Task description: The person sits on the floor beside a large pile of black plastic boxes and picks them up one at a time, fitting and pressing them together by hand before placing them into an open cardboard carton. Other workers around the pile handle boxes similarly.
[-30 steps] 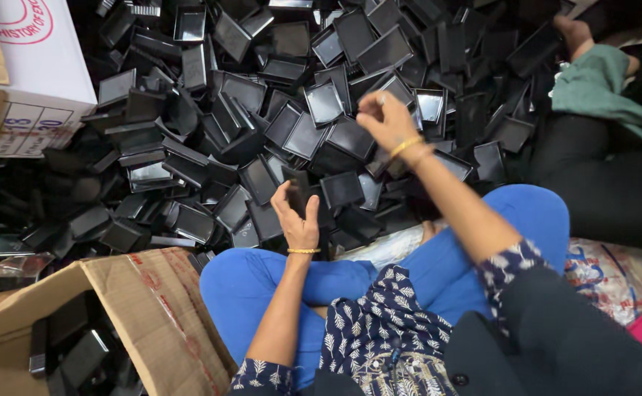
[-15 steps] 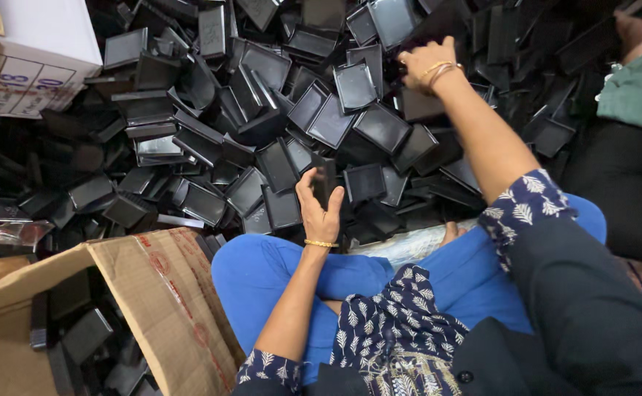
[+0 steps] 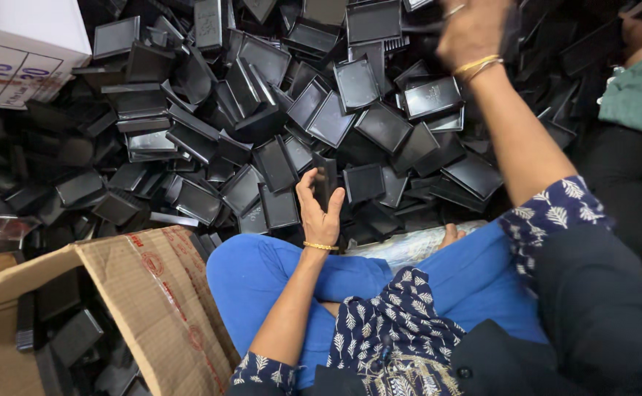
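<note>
While the left hand grips one small black tray upright between thumb and fingers, just above the blue-trousered knees, the right hand reaches far out over the pile of like trays, blurred. It seems closed around something dark, but whether its fingers truly hold a tray cannot be told. An open carton at lower left has a few trays inside; a white box stands at upper left. Another person's green sleeve shows at the right edge. Judging by this, the step in hand is picking trays from the heap. Pulling one free of a loose, tangled heap calls for a clean grip on a single rim.
</note>
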A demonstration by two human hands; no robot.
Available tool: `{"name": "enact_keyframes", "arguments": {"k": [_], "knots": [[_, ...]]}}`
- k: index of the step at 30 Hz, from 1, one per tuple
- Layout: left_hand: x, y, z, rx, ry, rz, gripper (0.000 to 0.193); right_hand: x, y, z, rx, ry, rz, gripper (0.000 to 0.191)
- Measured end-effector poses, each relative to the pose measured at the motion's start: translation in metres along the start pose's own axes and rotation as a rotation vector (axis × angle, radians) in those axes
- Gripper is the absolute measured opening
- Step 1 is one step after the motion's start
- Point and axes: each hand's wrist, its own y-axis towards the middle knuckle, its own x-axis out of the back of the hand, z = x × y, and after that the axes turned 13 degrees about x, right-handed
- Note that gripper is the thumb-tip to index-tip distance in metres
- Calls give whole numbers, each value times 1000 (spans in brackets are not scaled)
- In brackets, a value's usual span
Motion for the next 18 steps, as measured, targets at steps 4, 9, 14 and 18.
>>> {"name": "enact_keyframes", "arguments": {"k": [4, 9, 14, 18], "knots": [[-1, -3, -1, 20, -22, 29, 66, -26, 2, 33, 321, 487, 376, 32], [4, -7, -4, 65, 1, 25, 65, -61, 10, 48, 209, 188, 549, 48], [3, -12, -7, 83, -20, 42, 66, -93, 16, 49, 58, 34, 628, 61], [3, -14, -6, 84, -3, 36, 65, -116, 23, 54, -3, 21, 493, 39]]}}
